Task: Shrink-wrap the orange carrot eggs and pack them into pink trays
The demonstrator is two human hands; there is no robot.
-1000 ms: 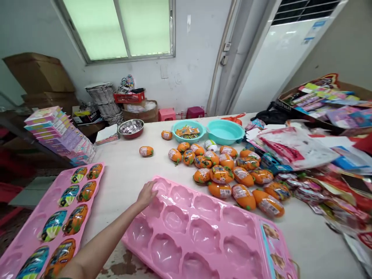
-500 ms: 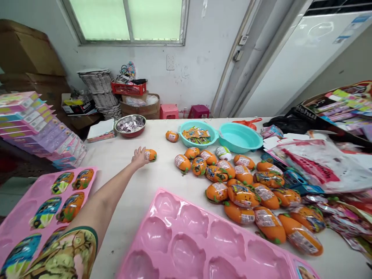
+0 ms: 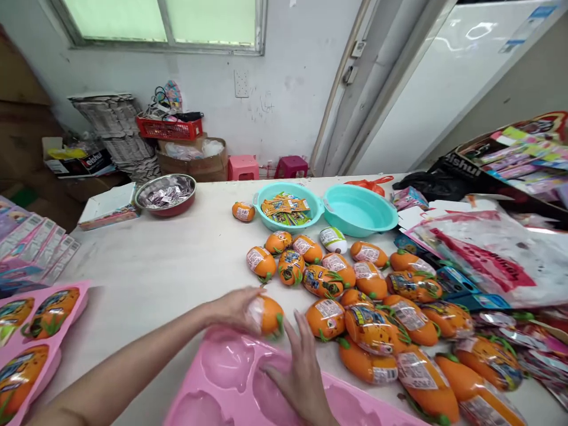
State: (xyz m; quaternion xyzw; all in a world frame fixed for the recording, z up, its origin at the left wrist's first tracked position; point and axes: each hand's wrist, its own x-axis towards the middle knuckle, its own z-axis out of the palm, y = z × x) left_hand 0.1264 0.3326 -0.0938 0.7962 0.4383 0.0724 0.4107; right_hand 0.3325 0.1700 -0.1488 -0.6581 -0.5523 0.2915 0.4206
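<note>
Currently, the left hand (image 3: 234,310) is grasping an orange egg-shaped package (image 3: 270,315), its fingers closing round the labelled side while the green-trimmed end is pointing toward the right hand (image 3: 302,374); the package is hovering above the far edge of the near pink tray (image 3: 227,362), sitting between the two hands and nearer to the left one. The right hand is holding nothing visible, its fingers spreading open and its thumb reaching out over the tray's hollows; whether it is touching the tray, one cannot tell.

Just beyond and to the right, a cluster of similar orange packages (image 3: 375,331) is lying on the counter (image 3: 177,260), some of them touching; a white and green one (image 3: 333,239) is resting at the cluster's far side; behind these, two teal basins (image 3: 361,213) are standing side by side, the left one holding orange and green packets (image 3: 286,204). A single orange package (image 3: 244,211) is lying just left of that basin; farther left, a metal bowl (image 3: 180,207) is holding small wrapped pieces; at the left edge, another pink tray (image 3: 83,294) is carrying packages in its hollows.
</note>
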